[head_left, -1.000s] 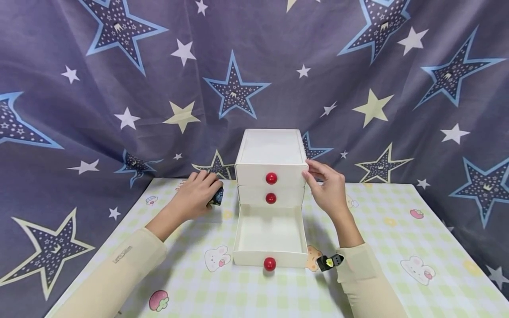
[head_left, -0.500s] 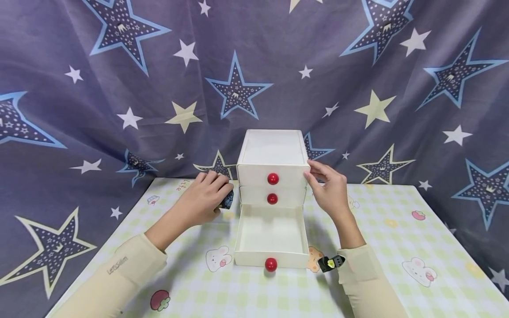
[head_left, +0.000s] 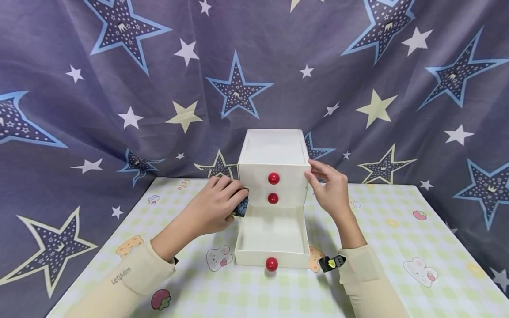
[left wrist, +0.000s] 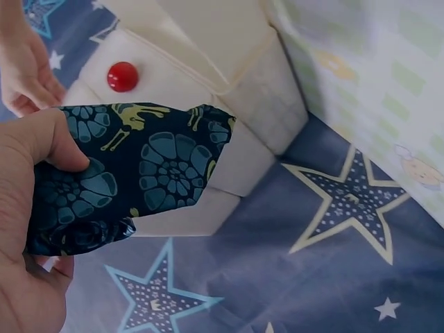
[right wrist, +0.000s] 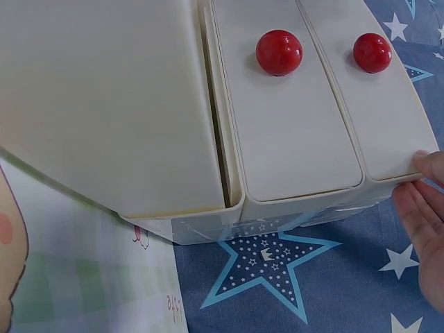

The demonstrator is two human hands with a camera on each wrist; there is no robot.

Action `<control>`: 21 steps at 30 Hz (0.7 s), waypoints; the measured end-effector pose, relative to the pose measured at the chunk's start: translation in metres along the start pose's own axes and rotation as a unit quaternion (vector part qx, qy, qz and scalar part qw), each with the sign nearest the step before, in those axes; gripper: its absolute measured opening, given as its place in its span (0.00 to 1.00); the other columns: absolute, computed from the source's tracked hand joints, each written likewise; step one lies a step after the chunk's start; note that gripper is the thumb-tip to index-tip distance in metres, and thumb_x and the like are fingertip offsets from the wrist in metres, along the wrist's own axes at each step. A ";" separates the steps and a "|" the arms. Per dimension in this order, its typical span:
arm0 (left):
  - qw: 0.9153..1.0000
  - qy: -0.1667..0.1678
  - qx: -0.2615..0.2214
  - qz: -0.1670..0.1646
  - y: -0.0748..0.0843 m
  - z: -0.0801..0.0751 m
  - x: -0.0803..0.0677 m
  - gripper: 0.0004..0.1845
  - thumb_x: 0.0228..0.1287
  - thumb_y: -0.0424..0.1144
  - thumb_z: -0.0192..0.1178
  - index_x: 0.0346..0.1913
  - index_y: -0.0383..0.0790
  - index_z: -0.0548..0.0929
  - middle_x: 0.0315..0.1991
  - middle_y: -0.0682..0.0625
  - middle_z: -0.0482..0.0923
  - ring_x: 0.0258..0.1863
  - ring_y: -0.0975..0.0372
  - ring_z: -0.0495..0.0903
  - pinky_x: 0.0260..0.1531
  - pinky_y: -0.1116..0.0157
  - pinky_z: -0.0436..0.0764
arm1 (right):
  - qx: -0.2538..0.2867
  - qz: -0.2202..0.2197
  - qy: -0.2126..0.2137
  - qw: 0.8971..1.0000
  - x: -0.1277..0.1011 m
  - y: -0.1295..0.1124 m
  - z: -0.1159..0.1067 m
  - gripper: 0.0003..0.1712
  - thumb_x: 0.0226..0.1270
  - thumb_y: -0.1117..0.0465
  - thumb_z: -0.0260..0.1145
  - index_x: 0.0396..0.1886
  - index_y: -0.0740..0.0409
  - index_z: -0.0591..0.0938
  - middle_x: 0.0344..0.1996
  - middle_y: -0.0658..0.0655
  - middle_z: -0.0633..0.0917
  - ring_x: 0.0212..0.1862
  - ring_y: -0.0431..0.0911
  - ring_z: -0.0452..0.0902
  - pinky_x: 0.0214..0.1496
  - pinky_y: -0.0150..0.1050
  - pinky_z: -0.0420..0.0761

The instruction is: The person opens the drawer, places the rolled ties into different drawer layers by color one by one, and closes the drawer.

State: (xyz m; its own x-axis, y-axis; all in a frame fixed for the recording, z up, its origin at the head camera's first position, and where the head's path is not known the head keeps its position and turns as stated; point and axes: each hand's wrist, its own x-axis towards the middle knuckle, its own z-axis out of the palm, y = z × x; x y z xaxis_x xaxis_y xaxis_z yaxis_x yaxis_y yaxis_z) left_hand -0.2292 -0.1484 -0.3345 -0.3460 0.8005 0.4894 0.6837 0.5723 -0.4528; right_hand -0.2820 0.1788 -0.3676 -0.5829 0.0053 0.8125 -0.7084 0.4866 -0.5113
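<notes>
My left hand (head_left: 214,205) grips a folded dark blue cloth (left wrist: 170,163) printed with teal shell shapes and yellow figures. In the left wrist view the thumb lies on top of it and the loose end points away from the palm. It is just left of a small white drawer unit (head_left: 274,148) with red round knobs. The bottom drawer (head_left: 271,229) is pulled out and its inside is bare; the upper two are closed. With thumb on the front and fingers along the side, my right hand (head_left: 331,186) holds the unit's upper right corner.
The unit stands on a table (head_left: 222,289) with a green-checked cover printed with cartoon animals and fruit. A dark blue curtain (head_left: 159,84) with stars hangs close behind. By the right cuff is a small black strap piece (head_left: 332,263).
My left hand has carried the dark blue cloth rightward and slightly nearer, up to the drawer unit's left side. The right hand keeps its hold on the corner.
</notes>
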 end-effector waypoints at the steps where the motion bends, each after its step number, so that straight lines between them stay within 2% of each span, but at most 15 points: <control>1: 1.000 0.009 0.000 0.003 0.002 0.000 0.001 0.32 0.38 0.34 0.68 0.55 0.39 0.80 0.51 0.46 0.76 0.46 0.50 0.72 0.43 0.54 0.74 | 0.001 0.001 0.000 1.000 0.000 0.000 0.000 0.20 0.63 0.72 0.74 0.55 0.69 0.85 0.45 0.65 0.88 0.44 0.56 0.88 0.50 0.32 0.85; 5: 0.999 0.035 -0.001 0.015 0.009 0.001 0.004 0.32 0.38 0.34 0.67 0.55 0.39 0.80 0.50 0.46 0.77 0.47 0.50 0.73 0.43 0.54 0.75 | 0.007 -0.001 0.000 1.000 0.000 0.001 0.000 0.20 0.63 0.71 0.74 0.55 0.69 0.85 0.45 0.65 0.88 0.44 0.56 0.88 0.51 0.29 0.84; 11: 0.998 0.058 -0.005 0.029 0.022 0.008 0.009 0.30 0.39 0.35 0.65 0.55 0.38 0.81 0.51 0.46 0.78 0.48 0.50 0.74 0.42 0.55 0.76 | 0.014 -0.010 0.003 1.000 0.000 0.004 0.000 0.20 0.63 0.72 0.74 0.56 0.68 0.85 0.44 0.65 0.88 0.44 0.56 0.88 0.51 0.25 0.83; 17: 0.998 0.043 -0.007 0.048 0.035 0.021 0.010 0.32 0.39 0.36 0.70 0.56 0.39 0.80 0.52 0.47 0.78 0.47 0.52 0.73 0.39 0.58 0.74 | 0.012 -0.006 0.001 1.000 0.000 0.005 0.000 0.20 0.63 0.71 0.74 0.55 0.68 0.85 0.44 0.65 0.89 0.44 0.56 0.88 0.51 0.25 0.83; 21: 0.998 0.030 -0.011 0.058 0.042 0.029 0.011 0.30 0.43 0.36 0.71 0.56 0.40 0.81 0.52 0.47 0.78 0.47 0.52 0.73 0.39 0.59 0.73 | 0.008 -0.007 0.002 1.000 0.000 0.005 0.000 0.19 0.64 0.71 0.73 0.55 0.68 0.86 0.44 0.65 0.89 0.44 0.56 0.88 0.51 0.27 0.84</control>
State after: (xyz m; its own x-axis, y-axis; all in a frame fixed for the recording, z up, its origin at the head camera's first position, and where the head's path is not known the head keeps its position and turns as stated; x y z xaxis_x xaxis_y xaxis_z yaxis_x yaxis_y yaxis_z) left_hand -0.2228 -0.1104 -0.3701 -0.2250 0.8487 0.4786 0.7312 0.4718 -0.4928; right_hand -0.2855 0.1808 -0.3700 -0.5714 0.0031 0.8207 -0.7225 0.4725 -0.5047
